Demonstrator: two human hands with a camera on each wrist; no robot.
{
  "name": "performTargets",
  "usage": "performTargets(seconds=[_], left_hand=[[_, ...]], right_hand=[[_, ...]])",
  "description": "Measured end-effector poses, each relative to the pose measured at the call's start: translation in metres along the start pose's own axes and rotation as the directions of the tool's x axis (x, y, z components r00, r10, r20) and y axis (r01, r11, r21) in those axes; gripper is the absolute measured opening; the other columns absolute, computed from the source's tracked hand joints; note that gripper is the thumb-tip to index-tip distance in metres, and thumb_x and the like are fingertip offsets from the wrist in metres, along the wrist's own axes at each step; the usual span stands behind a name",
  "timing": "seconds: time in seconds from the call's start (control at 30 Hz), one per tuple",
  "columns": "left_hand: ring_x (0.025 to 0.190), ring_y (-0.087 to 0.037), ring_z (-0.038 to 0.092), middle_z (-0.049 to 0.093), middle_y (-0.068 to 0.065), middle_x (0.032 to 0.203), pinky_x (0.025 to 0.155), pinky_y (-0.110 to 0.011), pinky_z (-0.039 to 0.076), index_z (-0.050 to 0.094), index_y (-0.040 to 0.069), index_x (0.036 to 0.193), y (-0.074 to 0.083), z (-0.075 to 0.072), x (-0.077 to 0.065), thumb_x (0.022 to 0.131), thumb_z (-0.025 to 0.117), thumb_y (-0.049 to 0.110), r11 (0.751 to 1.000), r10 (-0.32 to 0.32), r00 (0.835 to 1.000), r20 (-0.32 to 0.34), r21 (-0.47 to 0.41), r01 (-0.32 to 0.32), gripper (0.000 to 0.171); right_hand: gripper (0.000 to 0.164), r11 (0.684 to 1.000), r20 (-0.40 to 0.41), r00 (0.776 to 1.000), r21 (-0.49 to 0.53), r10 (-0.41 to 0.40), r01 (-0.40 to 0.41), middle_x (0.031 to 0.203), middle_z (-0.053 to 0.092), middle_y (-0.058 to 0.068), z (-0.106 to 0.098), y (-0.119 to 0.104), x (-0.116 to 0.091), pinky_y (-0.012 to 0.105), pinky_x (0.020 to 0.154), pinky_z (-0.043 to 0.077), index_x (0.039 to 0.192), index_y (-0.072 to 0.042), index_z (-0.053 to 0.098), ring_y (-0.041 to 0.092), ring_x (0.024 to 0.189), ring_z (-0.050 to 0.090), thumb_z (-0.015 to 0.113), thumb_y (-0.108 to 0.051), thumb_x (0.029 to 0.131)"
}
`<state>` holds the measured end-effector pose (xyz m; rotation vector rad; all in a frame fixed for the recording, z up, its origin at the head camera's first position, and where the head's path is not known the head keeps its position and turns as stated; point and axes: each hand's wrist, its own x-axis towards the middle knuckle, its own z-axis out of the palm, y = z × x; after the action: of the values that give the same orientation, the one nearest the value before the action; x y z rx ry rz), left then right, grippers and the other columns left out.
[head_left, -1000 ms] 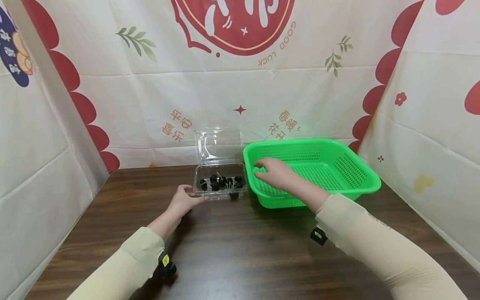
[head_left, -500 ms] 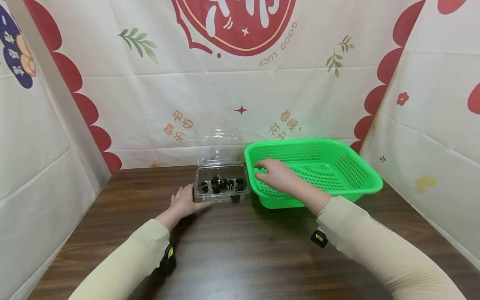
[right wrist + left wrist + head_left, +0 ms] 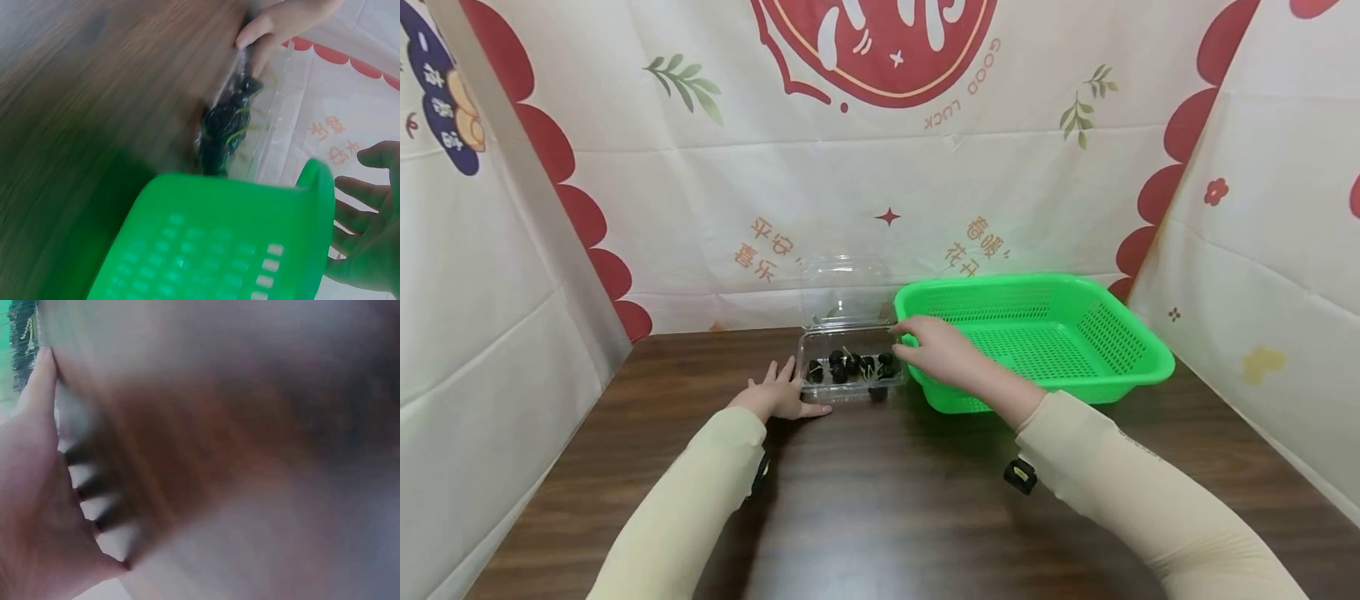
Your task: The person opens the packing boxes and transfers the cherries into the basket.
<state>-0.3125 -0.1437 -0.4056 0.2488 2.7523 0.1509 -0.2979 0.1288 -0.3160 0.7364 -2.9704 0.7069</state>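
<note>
Several dark cherries [image 3: 839, 371] with green stems lie in a clear plastic clamshell box [image 3: 850, 389], whose lid [image 3: 847, 287] stands raised at the back. Against the box's left side rests my left hand [image 3: 777, 397], fingers spread and thumb along the front corner. In the left wrist view, that hand [image 3: 31, 481] has its fingertips down near the tabletop. My right hand [image 3: 938, 346] hovers over the left rim of a green plastic basket [image 3: 1152, 367], at the box's right edge. The right wrist view shows this hand [image 3: 372, 225] with its fingers apart and holding nothing.
Wood-grain tabletop [image 3: 910, 508] runs in front of both containers. A printed cloth [image 3: 775, 183] hangs right behind them, and cloth walls close in the left and right sides.
My left hand has spread its fingers and shifted forward and right along the box's side. My right hand has moved left, from over the basket towards the box.
</note>
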Motion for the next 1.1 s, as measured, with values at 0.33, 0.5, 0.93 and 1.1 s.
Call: performTargets(seconds=[0.33, 0.5, 0.93, 1.1], left_hand=[[0.146, -0.038, -0.007, -0.004, -0.011, 0.162, 0.108, -0.069, 0.003, 0.012, 0.013, 0.157, 0.007, 0.001, 0.005, 0.075, 0.043, 0.088, 0.992, -0.125, 0.992, 0.001, -0.031, 0.125, 0.115], [0.147, -0.037, -0.003, 0.001, -0.012, 0.162, 0.111, -0.064, 0.006, 0.017, 0.010, 0.156, 0.016, -0.007, -0.012, 0.078, 0.048, 0.083, 0.987, -0.137, 0.990, -0.025, -0.092, 0.134, 0.112], [0.143, -0.047, 0.005, 0.009, -0.022, 0.160, 0.106, -0.071, 0.013, 0.012, 0.004, 0.156, -0.015, -0.005, 0.011, 0.081, 0.041, 0.083, 0.992, 0.088, 0.996, -0.033, -0.088, -0.091, 0.112], [0.141, -0.049, 0.016, 0.025, -0.029, 0.153, 0.111, -0.062, 0.015, 0.029, -0.005, 0.149, -0.018, -0.018, 0.001, 0.091, 0.065, 0.046, 0.931, 0.211, 0.971, -0.112, -0.281, -0.234, 0.086]], right_hand=[[0.037, 0.995, 0.055, 0.997, -0.087, -0.051, 0.056, 0.122, 0.065, 0.005, 0.014, -0.024, 0.024, 0.038, 0.089, 0.049, 0.128, -0.007, 0.063, 0.019, 0.101, 0.061, 0.061, -0.025, 0.095], [0.031, 0.971, 0.144, 0.989, -0.229, -0.036, 0.068, 0.113, 0.068, 0.002, 0.019, -0.033, 0.037, 0.036, 0.082, 0.052, 0.123, -0.010, 0.066, 0.016, 0.095, 0.064, 0.065, -0.024, 0.094], [0.028, 0.851, 0.240, 0.962, -0.472, -0.128, 0.231, 0.100, 0.071, -0.003, 0.037, -0.031, 0.047, 0.037, 0.069, 0.048, 0.105, -0.015, 0.074, 0.015, 0.084, 0.064, 0.065, 0.002, 0.084], [0.024, 0.832, 0.225, 0.961, -0.493, -0.158, 0.252, 0.066, 0.052, -0.007, 0.041, -0.029, 0.048, 0.031, 0.055, 0.030, 0.072, -0.014, 0.062, 0.012, 0.061, 0.039, 0.059, 0.008, 0.080]])
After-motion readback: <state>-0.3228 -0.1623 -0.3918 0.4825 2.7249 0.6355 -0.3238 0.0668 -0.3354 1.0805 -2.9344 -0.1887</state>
